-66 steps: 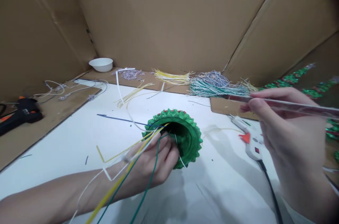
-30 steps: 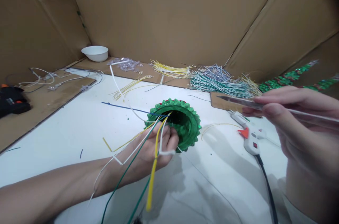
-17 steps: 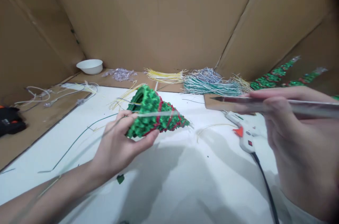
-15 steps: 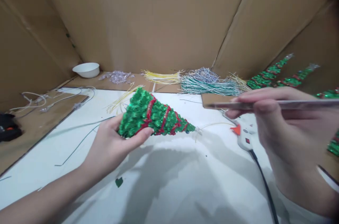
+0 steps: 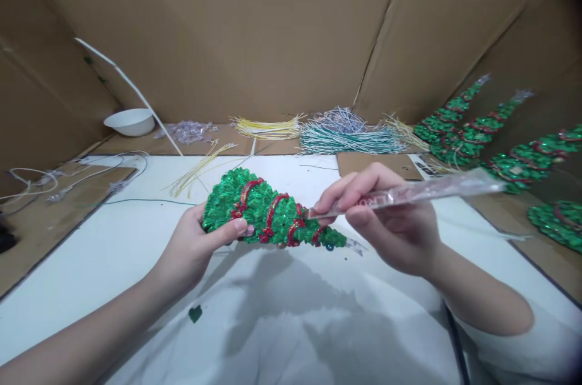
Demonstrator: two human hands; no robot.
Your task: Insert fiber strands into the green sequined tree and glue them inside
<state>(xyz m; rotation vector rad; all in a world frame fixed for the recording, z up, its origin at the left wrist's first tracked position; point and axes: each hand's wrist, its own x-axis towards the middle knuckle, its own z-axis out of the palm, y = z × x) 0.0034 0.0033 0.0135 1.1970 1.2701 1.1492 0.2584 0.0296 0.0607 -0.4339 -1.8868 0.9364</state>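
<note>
Left hand: the left hand [image 5: 193,245] grips the wide end of the green tree, its thumb pressed on the near side and its fingers behind.
Right hand: the right hand [image 5: 386,221] pinches the thin tool [image 5: 422,191] between thumb and fingers, with the tip at the tree's upper part.
Tree: the green tree [image 5: 259,209], wound with red trim, lies tilted on its side in the air over the bench [image 5: 273,336], its clear tip pointing right and slightly down.
Tool: long and slim, in a clear, shiny sleeve with red lettering; its far end rises to the right.
Other trees: several decorated trees [image 5: 450,115] at the right, similar in green and red.
Wires: a yellow-and-white bundle [image 5: 268,128], a green-and-white bundle [image 5: 352,139] and a purplish tangle [image 5: 342,120] along the back; loose yellow strands [image 5: 200,171] nearer the tree.
Back left: a white bowl [image 5: 131,124] beside a heap of clear pieces [image 5: 191,131].
Front: a small green scrap [image 5: 195,313] below the left hand; a black cord [image 5: 454,336] passes under the right forearm.
Left edge: a dark object [image 5: 6,238], cut off by the frame, perhaps a tool.
Walls: brown cardboard [image 5: 227,33].
</note>
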